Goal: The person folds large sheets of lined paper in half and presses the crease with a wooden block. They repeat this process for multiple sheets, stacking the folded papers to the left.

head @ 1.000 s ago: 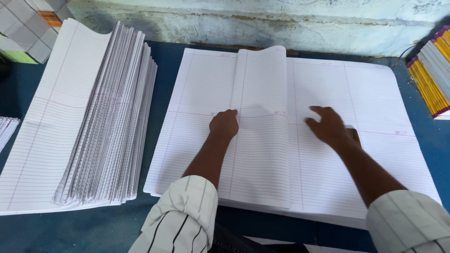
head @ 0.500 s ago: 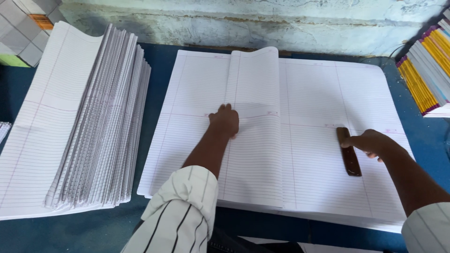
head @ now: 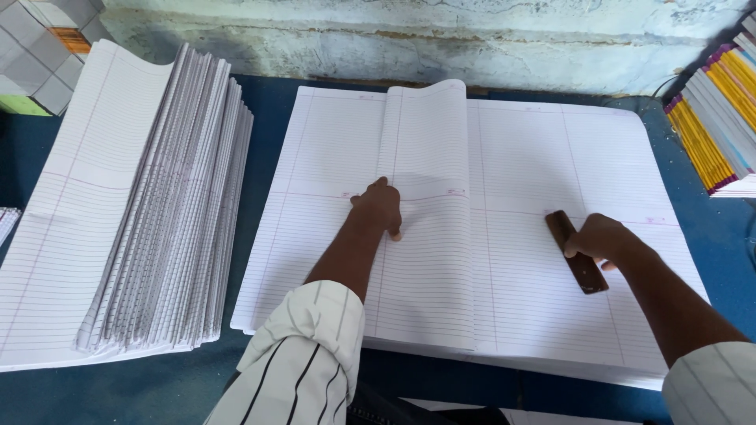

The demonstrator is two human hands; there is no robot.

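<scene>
A wide stack of large white ruled sheets (head: 520,165) lies flat in front of me on a blue table (head: 276,94). Its top sheet is folded over towards the left, so a narrow folded panel (head: 429,157) lies along the middle. My left hand (head: 379,208) presses down on that folded panel, fingers together. My right hand (head: 602,238) grips a dark brown wooden stick (head: 576,252) that lies flat on the right half of the sheets.
A tall fanned pile of folded ruled sheets (head: 150,205) stands at the left. Stacked notebooks with yellow and purple spines (head: 720,118) sit at the right edge. Grey boxes (head: 39,47) are at the far left. A pale wall (head: 441,39) runs behind the table.
My right hand moved right and took hold of the brown stick, then stayed there. My left hand has kept pressing on the folded panel.
</scene>
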